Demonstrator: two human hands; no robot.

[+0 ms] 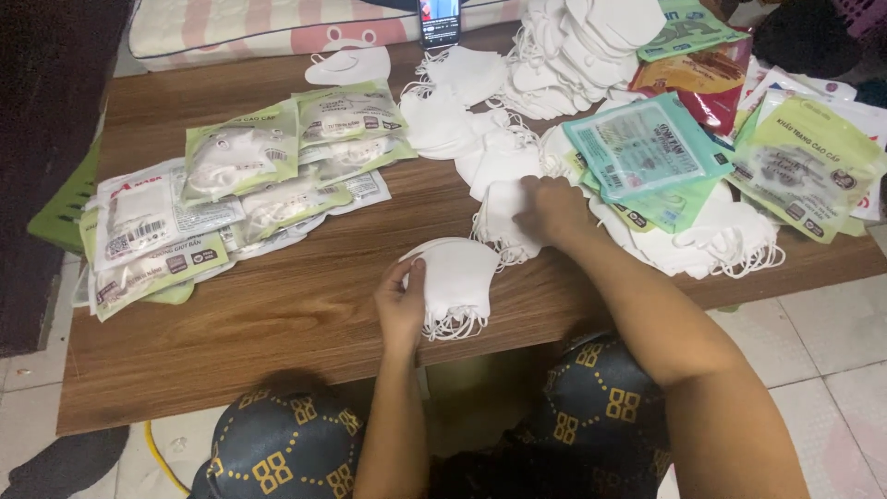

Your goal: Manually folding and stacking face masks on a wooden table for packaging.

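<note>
- Table of brown wood carries the whole job: sealed packets on the person's left, loose stock and empty bags on the right, and a bare strip between them where the hands work.
- Loose white masks lie heaped at the far right and spill toward the middle; judging by the size of this heap, most of the packing is yet to be done.
- Sealed green-and-clear packets, each with white masks inside, overlap in a pile on the left; roughly a dozen show (the lower ones are half hidden), so I judge a fair share finished but well under half.
- Empty bags in teal and pale green lie on top of masks at the right, not yet filled.
- Small stack of masks sits near the table's front edge, ear loops hanging below it; it reads as a batch being counted out, not yet bagged.
- Right hand rests palm down on more masks just beyond that stack, fingers curled onto the top one; whether it has truly pinched it, I cannot tell.
- Left hand grips the stack's left edge, thumb on top.
- Phone stands at the far edge, screen lit.
</note>
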